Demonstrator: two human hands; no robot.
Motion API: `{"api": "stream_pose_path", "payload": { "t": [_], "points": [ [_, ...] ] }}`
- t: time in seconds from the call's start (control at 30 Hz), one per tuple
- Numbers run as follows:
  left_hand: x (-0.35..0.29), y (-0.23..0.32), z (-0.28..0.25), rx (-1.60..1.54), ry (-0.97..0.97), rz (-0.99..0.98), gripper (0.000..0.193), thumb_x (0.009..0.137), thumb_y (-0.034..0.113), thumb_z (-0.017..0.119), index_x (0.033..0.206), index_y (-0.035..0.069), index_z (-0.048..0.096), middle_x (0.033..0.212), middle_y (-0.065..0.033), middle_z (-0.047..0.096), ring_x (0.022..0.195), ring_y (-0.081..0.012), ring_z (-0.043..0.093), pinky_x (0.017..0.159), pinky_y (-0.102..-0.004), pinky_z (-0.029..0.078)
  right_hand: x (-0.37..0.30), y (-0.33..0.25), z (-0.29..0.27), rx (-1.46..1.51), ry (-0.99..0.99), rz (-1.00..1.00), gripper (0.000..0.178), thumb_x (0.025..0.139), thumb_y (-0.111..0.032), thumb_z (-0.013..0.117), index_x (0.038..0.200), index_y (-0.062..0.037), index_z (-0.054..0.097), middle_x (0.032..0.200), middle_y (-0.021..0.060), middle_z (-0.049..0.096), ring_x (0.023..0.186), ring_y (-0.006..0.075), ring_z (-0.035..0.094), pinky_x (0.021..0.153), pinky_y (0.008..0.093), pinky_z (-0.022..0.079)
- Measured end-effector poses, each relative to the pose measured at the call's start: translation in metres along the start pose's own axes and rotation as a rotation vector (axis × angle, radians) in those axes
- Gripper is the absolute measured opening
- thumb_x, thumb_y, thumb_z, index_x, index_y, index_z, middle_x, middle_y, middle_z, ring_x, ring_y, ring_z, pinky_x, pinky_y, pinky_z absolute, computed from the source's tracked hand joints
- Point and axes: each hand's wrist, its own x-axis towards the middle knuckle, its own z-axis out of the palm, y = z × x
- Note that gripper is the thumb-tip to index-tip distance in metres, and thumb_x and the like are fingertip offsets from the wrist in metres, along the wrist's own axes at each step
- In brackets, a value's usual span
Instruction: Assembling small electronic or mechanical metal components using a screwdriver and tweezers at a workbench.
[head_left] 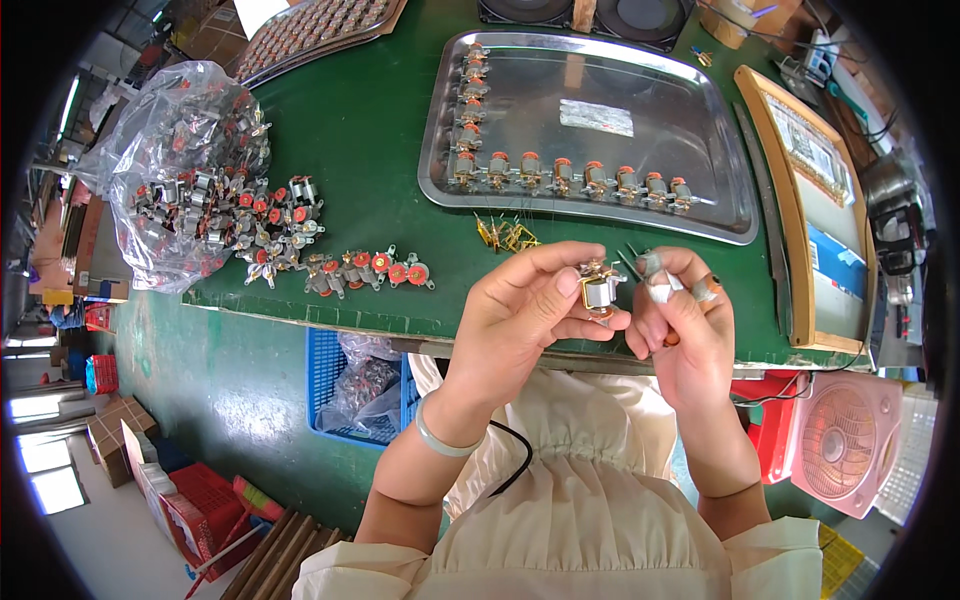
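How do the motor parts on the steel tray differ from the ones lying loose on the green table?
The motor parts on the steel tray stand in neat rows along its left and near edges, spaced apart. The loose motor parts on the green table lie jumbled and touching, spilling from a clear plastic bag. Both look like small metal pieces with orange-red ends.

single head-worn fisheye view, looking steeply down from above the person's chest onto the near edge of a green table [370,130]; both hands sit close, at centre frame. straight edges bow toward the dark circular rim. no second view is supplied.
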Motion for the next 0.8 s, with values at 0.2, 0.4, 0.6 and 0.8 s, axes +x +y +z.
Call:
{"api": "stream_pose_path", "payload": {
  "t": [0.2,0.4,0.6,0.8],
  "points": [
    [0.0,-0.001,0.002,-0.033,0.048,0.083,0.021,0.09,0.015,0.046,0.1,-0.003,0.048,0.091,-0.0123,0.059,0.077,-0.0217,0.062,0.067,-0.0295,0.054,-0.009,-0.001,0.007,-0.171,-0.105,0.144,0.03,0.08,-0.009,0.057,0.105,0.0048,0.048,0.063,-0.001,0.045,0.047,0.0037,0.038,0.041,0.0196,0.033],
    [-0.003,-0.005,0.008,0.243,0.09,0.281,0.017,0.089,0.012,0.047,0.1,-0.002,0.048,0.088,-0.0096,0.059,0.07,-0.012,0.057,0.059,-0.0237,0.05,-0.007,0.004,0.009,-0.089,-0.153,0.097,0.022,0.082,-0.006,0.053,0.101,0.0043,0.05,0.069,0.0036,0.053,0.047,0.0028,0.039,0.04,0.0174,0.032],
    [0.001,-0.015,0.011,0.343,0.183,0.473,0.015,0.088,0.009,0.05,0.098,-0.002,0.049,0.088,-0.0082,0.057,0.071,-0.0092,0.055,0.061,-0.0209,0.047,-0.005,0.009,0.01,-0.001,-0.154,0.115,0.02,0.084,-0.008,0.05,0.1,0.0038,0.049,0.072,0.0056,0.055,0.045,0.0041,0.039,0.04,0.0193,0.034],
    [0.0,-0.022,0.015,0.422,0.228,0.595,0.012,0.087,0.005,0.05,0.096,-0.002,0.049,0.093,-0.0086,0.055,0.078,-0.0097,0.053,0.069,-0.0216,0.044,-0.004,0.011,0.023,-0.125,-0.053,0.008,0.017,0.081,-0.012,0.045,0.092,0.0003,0.048,0.052,-0.0007,0.035,0.041,0.0064,0.031,0.036,0.0213,0.03]
  ]
}}
